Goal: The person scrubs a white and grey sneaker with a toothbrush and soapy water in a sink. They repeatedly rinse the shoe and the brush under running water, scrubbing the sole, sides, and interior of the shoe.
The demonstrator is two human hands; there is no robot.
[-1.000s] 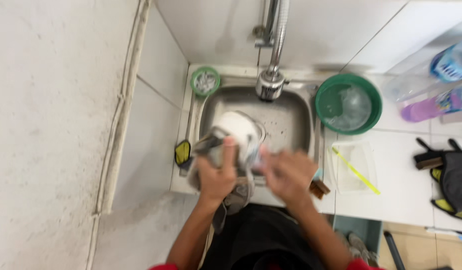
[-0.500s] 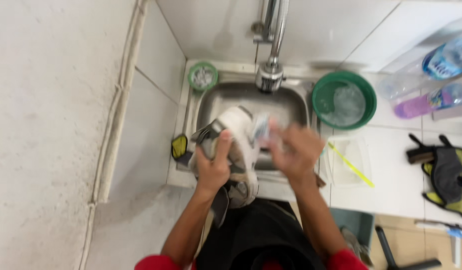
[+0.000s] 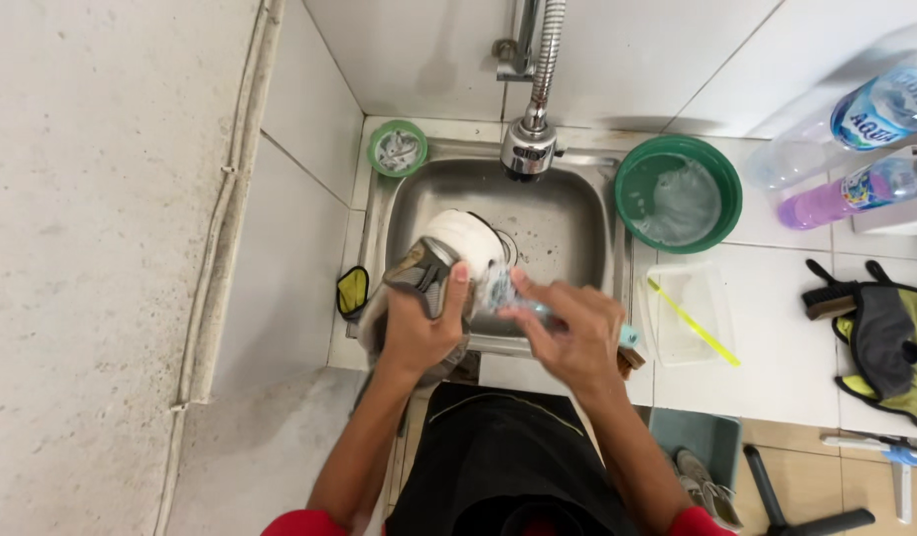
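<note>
Here, left hand (image 3: 416, 330) grips white rubber-toed shoe (image 3: 458, 256); right hand (image 3: 574, 335) clutches, perhaps, a brush.

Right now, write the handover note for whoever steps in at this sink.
Left hand: grips the shoe, a white and grey one, tilted over the front edge of the sink.
Right hand: holds a small brush against the shoe's side; the brush is blurred.
Nearby: tap above the sink, no water seen running; green basin and clear tub with a yellow-green toothbrush to the right.
Done: shoe is in hand and under the brush.
Left: cannot tell how much is clean; rinse not seen.
</note>
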